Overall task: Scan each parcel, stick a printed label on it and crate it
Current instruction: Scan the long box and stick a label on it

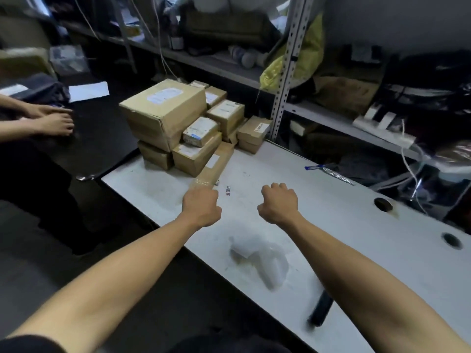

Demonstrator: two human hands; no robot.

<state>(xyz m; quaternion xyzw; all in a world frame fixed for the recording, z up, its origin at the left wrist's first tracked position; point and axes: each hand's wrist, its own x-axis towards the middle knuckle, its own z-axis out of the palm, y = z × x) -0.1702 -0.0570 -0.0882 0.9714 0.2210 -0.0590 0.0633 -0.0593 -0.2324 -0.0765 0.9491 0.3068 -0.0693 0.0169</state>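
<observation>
Far left, another person's hands (54, 121) rest on a dark surface (102, 138), with a white sheet (89, 91) lying beyond them. Moving right, the parcels (188, 123) sit stacked at the far left end of the white surface (356, 250): a big box (163, 110) on top, smaller labelled boxes packed around and under it. A long flat parcel (214, 166) leans out from the pile toward the near side. The left hand (201, 207) is right at its near end, fingers curled under; whether that grip actually has the parcel or just touches it, I cannot tell. To its right, the right hand (279, 203) hovers over bare surface, fingers curled into a loose fist, its grip holding nothing. Nearer, between the forearms, lies a blurred white plastic bag (260, 261), and a dark tool (321, 308) pokes out under the right forearm. Far right, two round holes (383, 204) break the surface, and cluttered shelves (331, 115) run behind.
</observation>
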